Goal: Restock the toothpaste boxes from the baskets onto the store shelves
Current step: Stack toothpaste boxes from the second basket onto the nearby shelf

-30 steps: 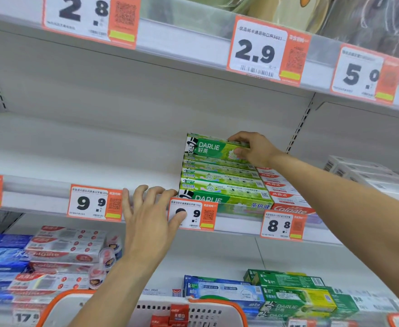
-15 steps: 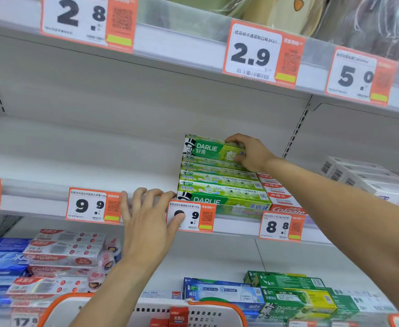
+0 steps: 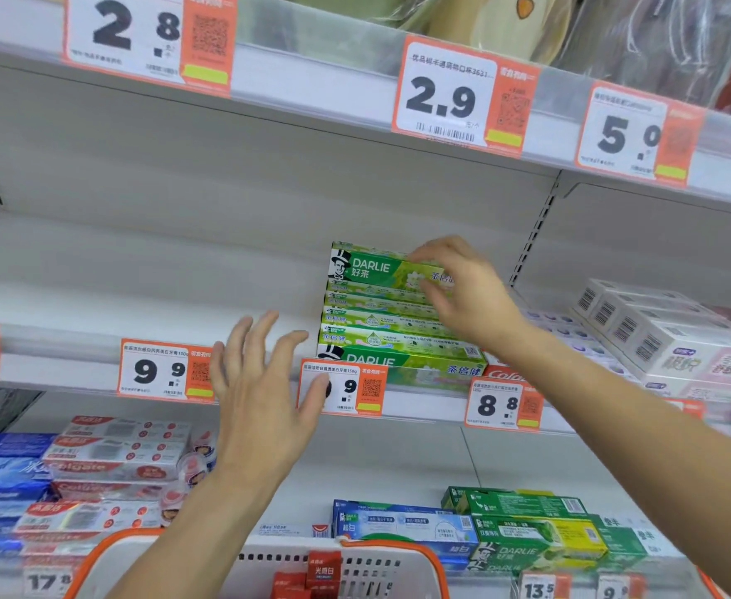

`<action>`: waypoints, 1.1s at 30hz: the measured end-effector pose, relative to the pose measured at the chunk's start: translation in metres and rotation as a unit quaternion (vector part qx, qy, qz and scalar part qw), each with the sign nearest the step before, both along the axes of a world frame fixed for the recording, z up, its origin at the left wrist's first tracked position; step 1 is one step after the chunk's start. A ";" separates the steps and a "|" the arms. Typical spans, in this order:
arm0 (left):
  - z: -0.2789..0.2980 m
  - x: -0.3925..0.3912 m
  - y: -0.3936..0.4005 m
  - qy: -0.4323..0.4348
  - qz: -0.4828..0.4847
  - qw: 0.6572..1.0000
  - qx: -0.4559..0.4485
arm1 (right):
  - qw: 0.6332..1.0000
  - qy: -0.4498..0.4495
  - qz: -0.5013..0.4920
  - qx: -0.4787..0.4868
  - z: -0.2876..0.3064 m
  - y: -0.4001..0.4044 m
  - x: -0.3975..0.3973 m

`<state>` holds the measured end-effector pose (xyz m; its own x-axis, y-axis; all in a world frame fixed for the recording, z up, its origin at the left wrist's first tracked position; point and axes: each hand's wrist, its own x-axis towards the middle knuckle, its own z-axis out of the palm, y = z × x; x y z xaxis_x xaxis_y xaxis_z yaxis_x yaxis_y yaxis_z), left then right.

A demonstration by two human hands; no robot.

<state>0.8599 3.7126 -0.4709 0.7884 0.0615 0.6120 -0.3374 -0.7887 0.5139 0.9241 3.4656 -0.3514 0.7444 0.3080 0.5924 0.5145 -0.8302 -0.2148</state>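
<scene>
A stack of green Darlie toothpaste boxes (image 3: 381,335) stands on the middle shelf (image 3: 74,361), and its top box (image 3: 376,270) faces me. Just in front of that box's right end is my right hand (image 3: 467,296), fingers loosely curved and a little apart, gripping nothing. My left hand (image 3: 264,395) hovers with spread fingers in front of the shelf edge, partly covering a price tag (image 3: 346,386). At the bottom edge a white basket with an orange rim (image 3: 139,551) holds red toothpaste boxes (image 3: 322,572).
Red Colgate boxes (image 3: 502,373) lie right of the green stack, with white and pink boxes (image 3: 657,335) further right. The shelf left of the stack is bare. Below sit blue and red Colgate packs (image 3: 109,464) and green Darlie boxes (image 3: 536,533). An upper shelf (image 3: 312,80) overhangs.
My right hand has come off the top Darlie box and drawn back toward me. My left hand has lifted off the shelf edge and spread its fingers.
</scene>
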 end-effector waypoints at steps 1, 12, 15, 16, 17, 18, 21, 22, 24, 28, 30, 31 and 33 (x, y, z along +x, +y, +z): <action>0.005 -0.005 -0.001 -0.048 0.001 0.999 -0.025 | 0.998 -0.034 0.045 0.025 -0.005 0.010 -0.031; -0.104 -0.088 0.041 0.198 -0.090 0.966 0.140 | 0.798 0.590 0.032 0.122 -0.264 0.087 -0.162; -0.149 -0.126 0.065 0.398 -0.068 0.894 0.197 | 0.767 0.618 -0.040 0.170 -0.314 0.103 -0.187; -0.161 -0.137 0.074 0.443 -0.054 0.866 0.227 | 0.761 0.630 -0.041 0.152 -0.324 0.109 -0.195; -0.172 -0.148 0.084 0.479 -0.040 0.840 0.252 | 0.756 0.641 -0.036 0.127 -0.329 0.114 -0.202; -0.181 -0.158 0.093 0.506 -0.027 0.820 0.266 | 0.762 0.639 -0.036 0.099 -0.332 0.118 -0.207; -0.192 -0.172 0.112 0.542 -0.008 0.803 0.247 | 0.795 0.599 -0.077 0.057 -0.339 0.125 -0.216; -0.192 -0.173 0.115 0.544 -0.009 0.803 0.241 | 0.804 0.585 -0.089 0.049 -0.340 0.126 -0.218; -0.191 -0.174 0.115 0.546 -0.017 0.799 0.250 | 0.819 0.564 -0.095 0.027 -0.346 0.125 -0.223; -0.187 -0.179 0.109 0.547 -0.039 0.799 0.247 | 0.840 0.537 -0.063 -0.038 -0.356 0.126 -0.237; -0.185 -0.181 0.107 0.544 -0.041 0.811 0.213 | 0.864 0.491 -0.041 -0.106 -0.361 0.130 -0.241; -0.185 -0.182 0.106 0.542 -0.040 0.816 0.196 | 0.871 0.471 -0.034 -0.135 -0.363 0.131 -0.242; -0.185 -0.185 0.105 0.537 -0.041 0.826 0.167 | 0.877 0.451 -0.039 -0.163 -0.365 0.131 -0.241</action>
<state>0.6745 3.8175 -0.6558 0.8807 -0.0499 -0.4710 0.1125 -0.9439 0.3104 0.6826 3.5968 -0.7168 0.8914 0.2787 -0.3574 0.1962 -0.9482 -0.2500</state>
